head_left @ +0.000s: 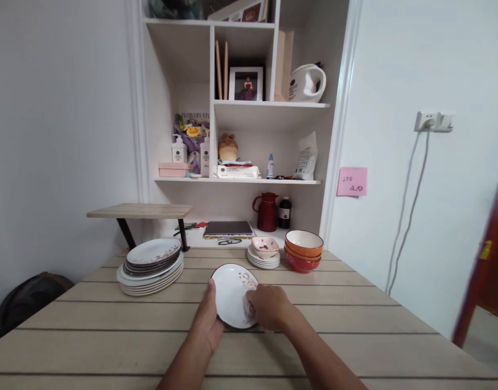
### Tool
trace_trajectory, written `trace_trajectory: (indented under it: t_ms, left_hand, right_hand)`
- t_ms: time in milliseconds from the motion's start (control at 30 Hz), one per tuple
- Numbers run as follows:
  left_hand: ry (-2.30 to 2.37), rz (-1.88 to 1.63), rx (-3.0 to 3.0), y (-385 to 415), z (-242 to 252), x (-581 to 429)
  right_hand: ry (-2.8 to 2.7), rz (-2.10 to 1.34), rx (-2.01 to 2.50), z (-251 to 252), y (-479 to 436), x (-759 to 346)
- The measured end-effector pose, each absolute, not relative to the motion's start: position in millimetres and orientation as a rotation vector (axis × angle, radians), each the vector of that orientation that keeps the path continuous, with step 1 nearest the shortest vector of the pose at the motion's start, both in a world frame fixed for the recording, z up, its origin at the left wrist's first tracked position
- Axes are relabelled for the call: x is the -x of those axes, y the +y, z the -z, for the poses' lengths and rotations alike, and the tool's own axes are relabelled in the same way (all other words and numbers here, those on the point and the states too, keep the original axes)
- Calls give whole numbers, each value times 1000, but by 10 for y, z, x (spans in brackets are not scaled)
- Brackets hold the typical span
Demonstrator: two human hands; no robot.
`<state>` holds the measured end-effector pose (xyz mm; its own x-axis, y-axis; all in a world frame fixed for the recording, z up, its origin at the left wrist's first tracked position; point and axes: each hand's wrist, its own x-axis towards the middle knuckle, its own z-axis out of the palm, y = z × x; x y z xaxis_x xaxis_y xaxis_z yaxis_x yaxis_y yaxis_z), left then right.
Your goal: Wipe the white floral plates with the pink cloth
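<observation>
A white plate [230,295] with a dark rim and a brown flower print is tilted up a little above the table, its face towards me. My left hand [210,319] grips its left edge, thumb on the rim and fingers behind. Against the right part of the plate's face, my right hand [271,307] is closed in a fist. Something pale, like a cloth [249,310], shows at its fingers; most of it is hidden by the hand.
On the wooden table [110,352], a stack of plates [153,265] stands left by a small raised shelf [138,210]. Small dishes [264,254] and stacked orange and red bowls [303,251] stand at the back right. Behind are a red jug [267,212], glasses [230,241] and a laptop [228,228].
</observation>
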<state>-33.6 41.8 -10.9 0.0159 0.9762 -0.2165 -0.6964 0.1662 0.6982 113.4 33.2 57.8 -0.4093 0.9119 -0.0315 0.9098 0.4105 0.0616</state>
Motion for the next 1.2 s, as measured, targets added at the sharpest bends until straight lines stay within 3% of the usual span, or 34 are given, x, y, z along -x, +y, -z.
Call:
trace_trajectory:
  t_ms: [167,267,367,533,633,767,900,1033,1133,1200]
  left_hand:
    - [743,-1343,-462,436,108,343]
    - [711,-1336,-492,476,138,357]
    - [636,-1292,-505,496,168,359]
    - [576,-1283,-483,465,144,341]
    - [595,-1276,-471,456,124,335]
    - [558,-1284,-484,486,152,329]
    - [573,-1291,-476,498,185,326]
    - [607,-1296,-472,458,150,322]
    - [638,-1294,-478,425,108,316]
    - [656,-1287,-488,413,93,315]
  right_hand:
    - [2699,14,-1451,-594,212,-978]
    - [2919,346,-1497,-445,359,-969]
    - [3114,1044,-1572,-325,534,-1000]
    - [2965,2722,-1217,-401,585,-1027]
    - [2739,3174,-945,-434,567,-1048]
    - [2647,2895,-1305,-283,654,-1087]
    - [3045,1890,-1889,-128,766,-1098]
    - [3190,849,-1997,-148,734,-1045]
    - [3116,389,-1980,-222,627,-981]
    - [3025,304,-1962,-276,542,-958]
